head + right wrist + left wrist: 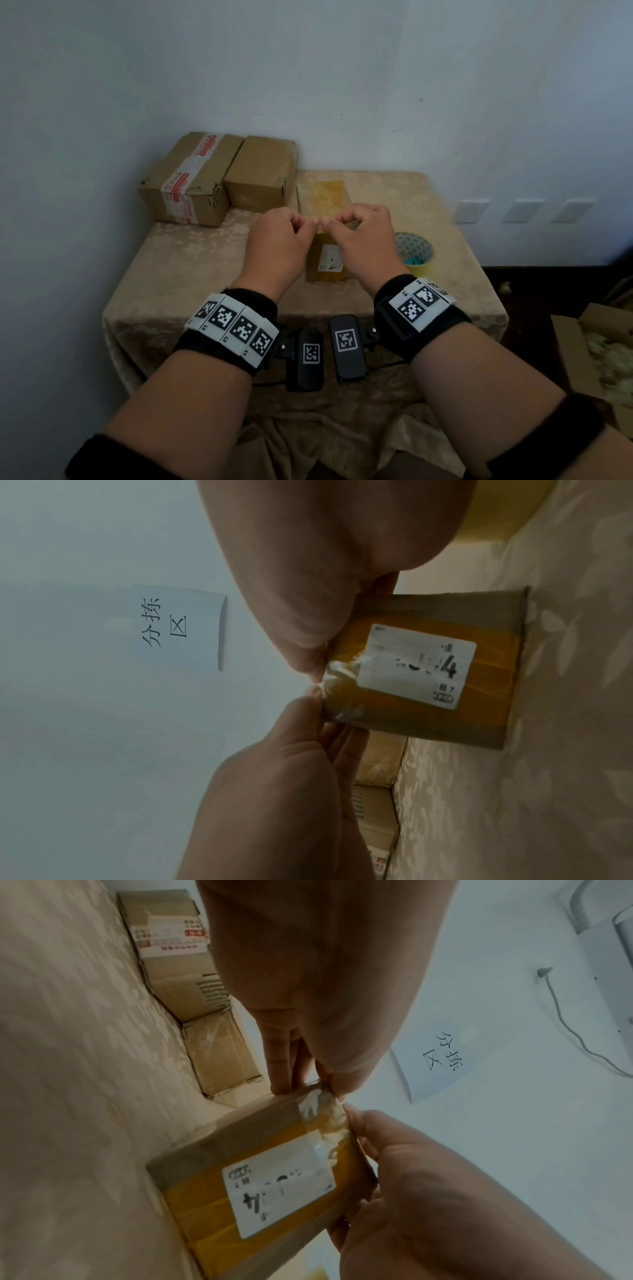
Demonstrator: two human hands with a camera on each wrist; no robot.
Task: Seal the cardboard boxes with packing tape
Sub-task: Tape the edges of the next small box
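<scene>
A small cardboard box [327,265] wrapped in yellow tape, with a white label, stands on the beige tablecloth [191,270]. A crumpled strip of clear packing tape [325,1114] lies over its upper front edge. My left hand [308,224] and right hand [329,223] meet over that edge. Each pinches the tape strip [339,674] between thumb and fingers. From the left wrist I see my left hand [308,1085] above the box [274,1199] and my right hand [356,1123] beside it. A yellow tape roll [416,251] lies just right of my right wrist.
Two closed cardboard boxes [191,181] [263,174] sit side by side at the table's back left, against the wall. An open carton [596,356] with filling stands on the floor at the right. A paper sign [435,1056] hangs on the wall.
</scene>
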